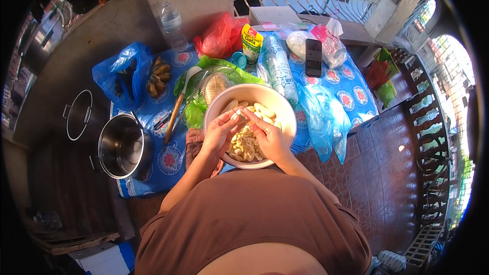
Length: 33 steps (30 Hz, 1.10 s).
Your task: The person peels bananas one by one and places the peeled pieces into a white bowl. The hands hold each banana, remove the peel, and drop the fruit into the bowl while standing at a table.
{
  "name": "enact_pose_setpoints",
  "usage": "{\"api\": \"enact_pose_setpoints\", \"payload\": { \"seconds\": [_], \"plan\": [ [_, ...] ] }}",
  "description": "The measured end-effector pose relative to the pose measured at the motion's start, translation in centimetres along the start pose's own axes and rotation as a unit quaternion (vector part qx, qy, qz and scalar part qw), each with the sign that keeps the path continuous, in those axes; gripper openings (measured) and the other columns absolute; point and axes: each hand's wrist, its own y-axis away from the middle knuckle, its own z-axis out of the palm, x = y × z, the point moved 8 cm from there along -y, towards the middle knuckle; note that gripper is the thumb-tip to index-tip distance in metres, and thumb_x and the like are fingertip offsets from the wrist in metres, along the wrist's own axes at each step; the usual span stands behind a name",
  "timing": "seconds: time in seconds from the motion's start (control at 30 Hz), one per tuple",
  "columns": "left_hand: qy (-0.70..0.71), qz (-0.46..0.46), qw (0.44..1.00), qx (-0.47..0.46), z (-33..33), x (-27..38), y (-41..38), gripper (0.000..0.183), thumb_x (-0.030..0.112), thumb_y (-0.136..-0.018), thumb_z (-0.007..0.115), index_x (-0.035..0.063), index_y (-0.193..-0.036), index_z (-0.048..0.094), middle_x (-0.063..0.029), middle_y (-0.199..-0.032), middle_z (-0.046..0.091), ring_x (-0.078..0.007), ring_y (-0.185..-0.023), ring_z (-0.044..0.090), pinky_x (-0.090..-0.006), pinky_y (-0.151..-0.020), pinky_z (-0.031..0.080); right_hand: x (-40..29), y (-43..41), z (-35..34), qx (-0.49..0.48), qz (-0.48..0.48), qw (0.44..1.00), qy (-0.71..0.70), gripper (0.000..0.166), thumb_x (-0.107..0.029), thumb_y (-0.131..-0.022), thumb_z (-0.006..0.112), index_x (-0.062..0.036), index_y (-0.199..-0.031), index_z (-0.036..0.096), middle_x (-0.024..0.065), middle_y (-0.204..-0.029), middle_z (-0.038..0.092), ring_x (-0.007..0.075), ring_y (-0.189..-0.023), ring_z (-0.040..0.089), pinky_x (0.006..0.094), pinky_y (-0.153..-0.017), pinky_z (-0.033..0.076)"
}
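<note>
A wide pale bowl [289, 122] stands at the table's near edge, close to my body. Inside, peeled whole bananas [264, 110] lie at the far side and a heap of banana slices [246, 147] at the near side. Above the bowl my left hand [221, 130] and my right hand [269, 133] meet at the fingertips. Between them is a small pale piece, partly covered by the fingers; its kind is hard to make out. Both hands pinch it.
An empty steel pot [122, 147] stands left, near a wooden-handled spatula [177, 110] and unpeeled bananas [157, 78]. Behind the bowl are a wire whisk or strainer [214, 84], wrapped plastic cups [279, 68] and a phone [313, 57]. A blue plastic bag [324, 118] hangs over the right edge.
</note>
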Motion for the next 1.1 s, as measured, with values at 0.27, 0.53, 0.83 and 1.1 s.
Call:
{"api": "enact_pose_setpoints", "payload": {
  "seconds": [0.27, 0.53, 0.83, 1.1],
  "plan": [
    [0.010, -0.011, 1.000, 0.014, 0.4, 0.0, 0.4, 0.033, 0.009, -0.090, 0.057, -0.0024, -0.120, 0.054, -0.0081, -0.111, 0.062, -0.0110, -0.098, 0.060, -0.0195, -0.079, 0.051, -0.2, -0.1, -0.2, 0.014, 0.001, 0.999, 0.030, 0.038, -0.010, -0.089, 0.055, -0.0185, -0.127, 0.055, 0.0174, -0.104, 0.064, 0.0288, -0.092, 0.065, 0.0322, -0.075, 0.050],
    [0.009, -0.007, 0.999, 0.035, -0.3, -0.4, 0.7, 0.031, 0.006, -0.088, 0.059, -0.0017, -0.118, 0.055, -0.0081, -0.112, 0.061, -0.0125, -0.097, 0.061, -0.0222, -0.083, 0.051, -0.7, -0.2, -0.6, 0.041, -0.038, 0.997, 0.054, 0.045, -0.003, -0.086, 0.054, -0.0222, -0.127, 0.054, 0.0151, -0.100, 0.065, 0.0277, -0.084, 0.065, 0.0322, -0.070, 0.051],
    [0.035, 0.016, 0.998, 0.045, -0.7, 0.4, 0.2, 0.036, 0.007, -0.093, 0.050, -0.0028, -0.128, 0.045, -0.0123, -0.123, 0.056, -0.0189, -0.112, 0.056, -0.0257, -0.095, 0.046, -2.7, -0.2, -1.9, -0.026, 0.036, 0.951, 0.307, 0.056, -0.001, -0.085, 0.053, -0.0307, -0.132, 0.048, 0.0114, -0.103, 0.058, 0.0275, -0.085, 0.062, 0.0339, -0.070, 0.051],
    [0.044, 0.023, 0.999, -0.004, 0.1, 0.1, -0.1, 0.035, 0.007, -0.094, 0.049, -0.0031, -0.128, 0.045, -0.0127, -0.125, 0.054, -0.0178, -0.113, 0.054, -0.0270, -0.098, 0.045, 0.0, -0.1, 0.7, -0.073, 0.006, 0.992, -0.100, 0.041, -0.010, -0.095, 0.046, -0.0095, -0.136, 0.043, 0.0102, -0.137, 0.047, 0.0168, -0.121, 0.048, 0.0273, -0.100, 0.037]
  ]
}}
